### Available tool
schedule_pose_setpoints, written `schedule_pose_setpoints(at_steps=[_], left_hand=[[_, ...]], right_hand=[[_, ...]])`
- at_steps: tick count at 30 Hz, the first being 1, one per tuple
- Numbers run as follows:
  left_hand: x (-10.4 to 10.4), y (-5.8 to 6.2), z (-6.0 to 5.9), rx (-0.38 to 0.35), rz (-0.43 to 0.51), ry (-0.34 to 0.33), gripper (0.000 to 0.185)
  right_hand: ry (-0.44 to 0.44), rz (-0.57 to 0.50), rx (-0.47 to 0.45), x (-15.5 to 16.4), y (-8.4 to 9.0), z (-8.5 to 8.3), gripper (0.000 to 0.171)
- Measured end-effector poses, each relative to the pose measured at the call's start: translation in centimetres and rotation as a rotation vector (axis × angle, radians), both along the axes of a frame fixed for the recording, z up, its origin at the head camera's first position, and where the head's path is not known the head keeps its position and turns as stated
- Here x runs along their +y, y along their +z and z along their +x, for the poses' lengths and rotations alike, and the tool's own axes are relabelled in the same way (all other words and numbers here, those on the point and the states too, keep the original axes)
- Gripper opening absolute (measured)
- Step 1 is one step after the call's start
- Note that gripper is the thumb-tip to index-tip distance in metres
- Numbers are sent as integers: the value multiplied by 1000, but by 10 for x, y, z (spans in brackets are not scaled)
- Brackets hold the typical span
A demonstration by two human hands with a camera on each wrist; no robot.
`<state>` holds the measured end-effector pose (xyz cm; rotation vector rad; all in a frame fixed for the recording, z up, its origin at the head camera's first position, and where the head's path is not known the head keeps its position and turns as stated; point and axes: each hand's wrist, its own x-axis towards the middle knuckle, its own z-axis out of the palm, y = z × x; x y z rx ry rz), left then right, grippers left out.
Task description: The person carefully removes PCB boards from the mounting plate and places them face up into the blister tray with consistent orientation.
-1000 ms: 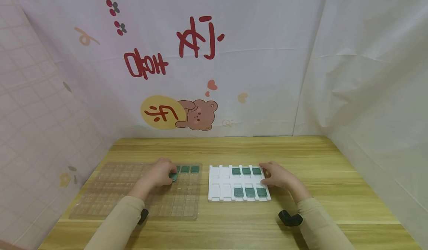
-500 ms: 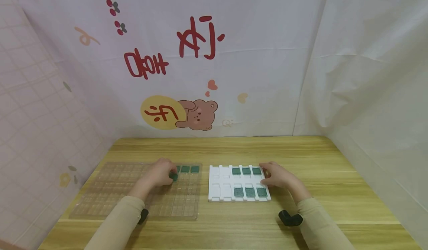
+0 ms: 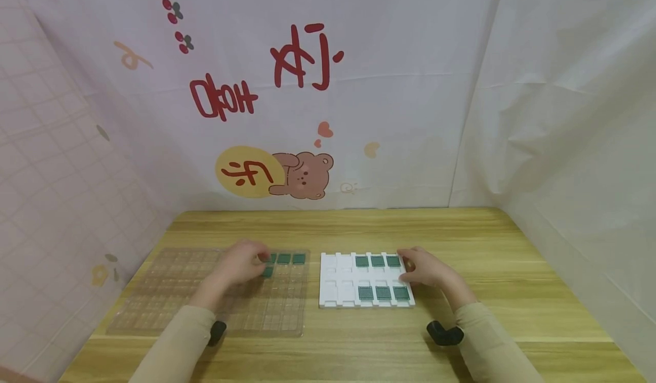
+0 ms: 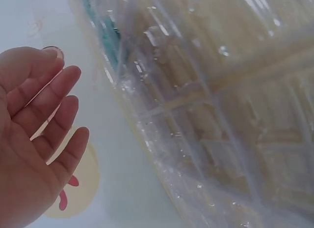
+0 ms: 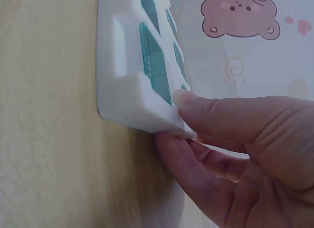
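1. Nearest of all, two tan sleeves [image 3: 174,343] come in from the bottom, and a small black thing [image 3: 445,334] sits on the wooden surface [image 3: 359,343] by the right wrist.
2. The right hand [image 3: 427,270] is at the right edge of the white tray [image 3: 333,283]. Its thumb is on top and its fingers are curled under the edge, so it grips the tray.
3. The white tray holds six green squares [image 3: 383,293], in two rows of three.
4. The left hand [image 3: 238,263] is over the clear plastic tray [image 3: 169,292]. Its fingers are loose and straight, and it holds nothing.
5. One green square [image 3: 267,271] lies in the clear tray, just by the left fingertips.
6. More green squares [image 3: 291,259] sit in the far row of that tray.
7. Farthest away hangs a curtain with a bear picture [image 3: 306,176].
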<state>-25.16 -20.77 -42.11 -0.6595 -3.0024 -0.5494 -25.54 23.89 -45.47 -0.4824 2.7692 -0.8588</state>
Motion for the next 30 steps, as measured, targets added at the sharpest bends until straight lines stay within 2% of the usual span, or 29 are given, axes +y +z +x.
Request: schedule_pose_setpoints(at_steps=[7, 12, 19, 27, 30], left_hand=[[2, 9, 9, 85, 31, -43, 14], [5, 11, 13, 122, 46, -41, 15], [12, 12, 21, 129, 71, -26, 18], [20, 12, 26, 148, 99, -47, 17], [24, 11, 28, 187, 105, -66, 20]], right_hand=[[5, 10, 5, 0, 1, 0, 67], [-5, 18, 1, -1, 0, 0, 67], [-7, 16, -6, -1, 0, -1, 68], [-6, 19, -2, 0, 0, -1, 67], [4, 18, 6, 0, 1, 0, 67]])
